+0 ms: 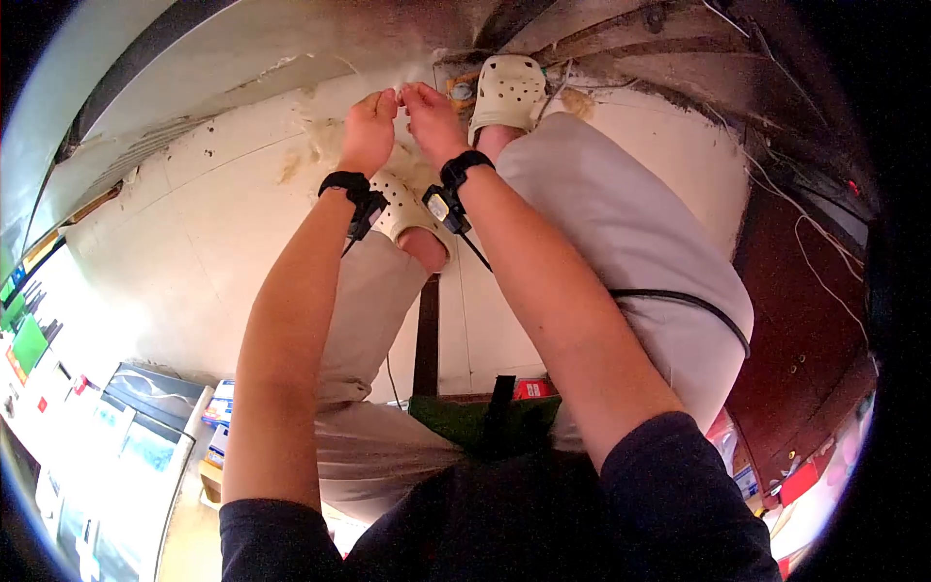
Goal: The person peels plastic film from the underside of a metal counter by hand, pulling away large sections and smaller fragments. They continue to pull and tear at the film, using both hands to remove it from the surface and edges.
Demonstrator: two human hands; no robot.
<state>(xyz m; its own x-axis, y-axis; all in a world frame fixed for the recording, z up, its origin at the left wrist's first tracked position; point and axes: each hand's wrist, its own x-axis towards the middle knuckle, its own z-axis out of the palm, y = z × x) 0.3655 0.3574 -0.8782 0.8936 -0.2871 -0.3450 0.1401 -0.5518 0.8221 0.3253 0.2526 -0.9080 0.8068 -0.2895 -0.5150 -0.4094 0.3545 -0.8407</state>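
My left hand [369,131] and my right hand [433,118] are raised close together, fingertips almost meeting. Both are pinched closed. Whatever sits between the fingers is too small to make out. Each wrist wears a black strap with a small device: one left wrist device [367,215] and one right wrist device [441,206]. Just right of my right hand is a cream clog [511,85] on one foot; a second cream clog [396,206] lies below my hands, partly behind the left wrist device.
Pale, stained flooring [223,233] spreads beneath. A curved grey surface [233,68] crosses the upper left. Loose white wires [800,218] run along the right by a dark red panel [800,310]. Boxes [221,405] stand at lower left. A black cable [679,296] lies across my leg.
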